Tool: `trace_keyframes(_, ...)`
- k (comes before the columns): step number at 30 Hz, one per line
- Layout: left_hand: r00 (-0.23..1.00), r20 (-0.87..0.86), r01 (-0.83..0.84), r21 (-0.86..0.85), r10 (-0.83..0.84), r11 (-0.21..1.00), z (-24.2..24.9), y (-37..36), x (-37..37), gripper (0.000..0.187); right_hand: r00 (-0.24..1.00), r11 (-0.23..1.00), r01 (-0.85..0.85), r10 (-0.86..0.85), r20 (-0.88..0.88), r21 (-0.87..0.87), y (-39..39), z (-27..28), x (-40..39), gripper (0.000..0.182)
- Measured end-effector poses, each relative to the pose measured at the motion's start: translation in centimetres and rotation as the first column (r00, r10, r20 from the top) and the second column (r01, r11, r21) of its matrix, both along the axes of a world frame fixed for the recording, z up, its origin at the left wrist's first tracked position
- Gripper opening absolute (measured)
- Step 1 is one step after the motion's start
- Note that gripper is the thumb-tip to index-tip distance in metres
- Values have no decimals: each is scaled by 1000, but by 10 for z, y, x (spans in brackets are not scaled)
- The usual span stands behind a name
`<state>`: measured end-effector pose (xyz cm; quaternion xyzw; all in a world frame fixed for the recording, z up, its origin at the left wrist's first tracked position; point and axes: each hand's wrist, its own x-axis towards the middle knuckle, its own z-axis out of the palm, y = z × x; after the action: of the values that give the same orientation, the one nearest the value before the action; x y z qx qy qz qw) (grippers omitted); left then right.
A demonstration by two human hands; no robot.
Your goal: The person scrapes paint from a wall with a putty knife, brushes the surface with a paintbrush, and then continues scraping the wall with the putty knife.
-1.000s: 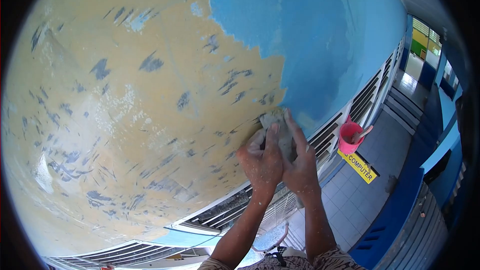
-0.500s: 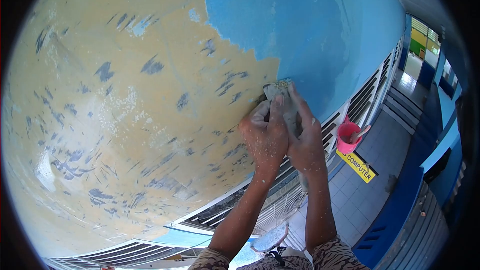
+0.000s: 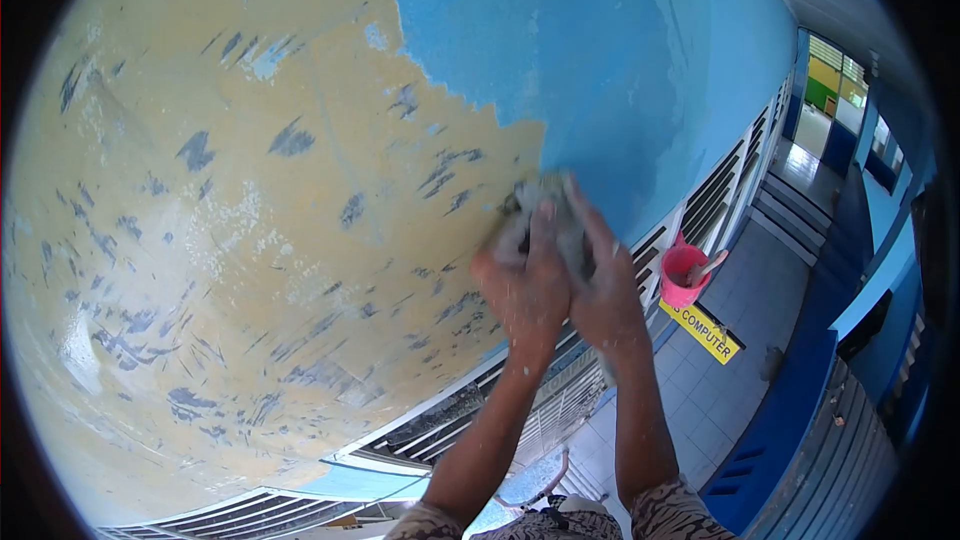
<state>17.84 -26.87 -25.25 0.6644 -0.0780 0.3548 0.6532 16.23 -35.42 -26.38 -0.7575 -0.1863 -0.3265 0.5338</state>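
Both hands press a greyish, dust-covered pad or cloth (image 3: 568, 225) against the wall, at the border between the beige patch (image 3: 330, 170) and the blue paint (image 3: 520, 30). My left hand (image 3: 527, 275) has its fingers bent around the pad's left side. On the pad's right side is my right hand (image 3: 607, 285), one finger stretched up along it. Motion blurs the pad and fingertips, so its exact kind cannot be made out. Pale dust specks cover both hands and forearms.
A pink bucket (image 3: 684, 276) with a handled tool inside hangs by the window louvres (image 3: 715, 195) at the right. Below it is a yellow sign (image 3: 702, 332). Farther off lie a tiled walkway (image 3: 700, 390), steps (image 3: 792, 217) and a corrugated surface (image 3: 825, 455).
The hands and pad have shifted slightly down the wall and are now blurred by motion. The whole view has moved a little, with the bucket and sign appearing farther left.
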Motion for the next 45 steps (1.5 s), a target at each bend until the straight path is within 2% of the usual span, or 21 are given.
trace_keyframes(1,995,62,-77,7,76,997,-5,1,0,33,999,998,30,-31,-9,-54,2,-7,-2,68)
trace_keyframes(2,994,70,-79,6,78,997,-6,2,2,33,1000,998,29,-29,0,-54,2,-7,2,68)
trace_keyframes(5,998,-44,-41,41,43,998,10,2,-4,34,1000,1000,-19,19,-4,17,-1,1,10,70)
trace_keyframes(7,993,-95,60,-53,-64,997,21,-3,0,35,995,995,-79,83,-60,67,-8,16,11,72)
trace_keyframes(8,993,-103,60,-55,-65,997,18,-4,0,35,994,995,-78,83,-68,67,-8,15,8,72)
trace_keyframes(10,1000,-21,10,-66,-12,998,8,-4,2,36,997,999,-34,36,-75,24,-4,12,2,71)
trace_keyframes(14,1000,-28,0,-25,-1,1000,5,4,1,38,1000,998,18,-17,5,-68,-1,2,9,69)
trace_keyframes(17,999,22,45,-30,-45,999,37,0,8,36,999,1000,-15,15,46,12,-6,29,19,68)
trace_keyframes(19,999,19,37,34,-38,999,43,-2,14,33,995,991,-94,97,-29,96,-10,41,19,67)
trace_keyframes(23,987,150,-44,-70,54,997,12,-5,13,32,999,1000,-5,5,37,9,-4,15,10,64)
trace_keyframes(26,996,86,-34,-7,34,999,27,-2,10,32,998,1000,25,-24,52,-16,-3,24,14,63)
trace_keyframes(28,999,-3,51,10,-51,999,54,-5,18,31,1000,999,-18,17,6,42,-11,50,22,65)
trace_keyframes(30,999,8,52,-6,-52,999,55,-8,21,31,997,996,-57,60,-47,68,-14,59,19,66)
trace_keyframes(32,998,20,58,-15,-57,998,44,-10,17,31,990,991,-89,100,-97,104,-14,49,15,66)
trace_keyframes(34,997,44,-68,-16,68,998,13,-4,5,33,1000,999,1,-1,5,-53,-7,14,8,67)
trace_keyframes(36,991,33,-129,-5,129,992,-23,10,-4,35,1000,995,11,-8,27,-100,10,-15,-10,69)
trace_keyframes(37,990,41,-134,-16,135,991,-23,16,-10,35,999,990,23,-17,41,-141,16,-19,-13,71)
trace_keyframes(39,984,-178,-7,-78,-7,997,-16,31,-25,26,999,992,-41,40,-10,-120,19,-10,-16,72)
trace_keyframes(41,989,-145,-8,-73,-3,997,1,33,-20,26,993,990,-101,95,-65,-99,21,3,-13,74)
trace_keyframes(43,992,-124,-4,-62,-3,998,9,33,-18,28,994,993,-52,61,88,-106,26,14,-6,75)
trace_keyframes(45,998,-59,22,-125,-30,992,12,34,-16,32,997,994,-55,59,45,-96,30,13,-11,75)
